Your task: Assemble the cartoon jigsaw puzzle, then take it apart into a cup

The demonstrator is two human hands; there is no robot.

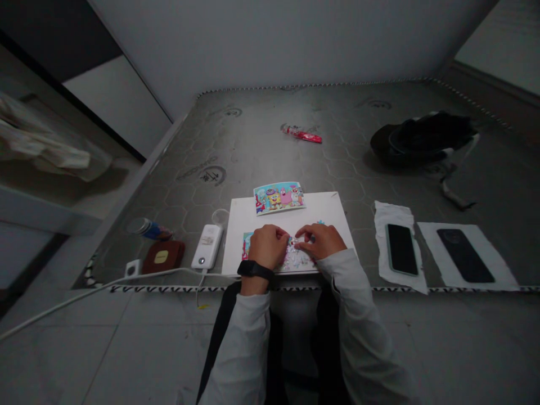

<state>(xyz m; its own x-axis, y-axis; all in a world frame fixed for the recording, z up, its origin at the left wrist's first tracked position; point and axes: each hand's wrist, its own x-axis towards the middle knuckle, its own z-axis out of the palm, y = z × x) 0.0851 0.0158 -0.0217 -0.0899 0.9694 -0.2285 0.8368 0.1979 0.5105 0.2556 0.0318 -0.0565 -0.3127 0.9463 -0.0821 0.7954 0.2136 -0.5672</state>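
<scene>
On a white board (244, 211) lies a small pile of pale, printed jigsaw puzzle pieces (297, 259), between and below my hands. My left hand (268, 245), with a black band at the wrist, has thumb and fingers pressed together beside the pile; whatever they pinch is hidden. Under it, a partly covered colourful section (247, 245) shows at the left. My right hand (321, 241) hovers at the pile's right side, thumb and index fingertips apart near the pieces. Behind both hands, a printed cartoon picture card (279, 198) rests across the board's far edge.
Left of the board are a white power bank (207, 246) with a cable, a brown case (163, 256) and a small bottle (152, 229). To the right, two phones (402, 250) (464, 255) lie on white sheets. Farther back are a red packet (302, 134) and a dark cap (422, 139).
</scene>
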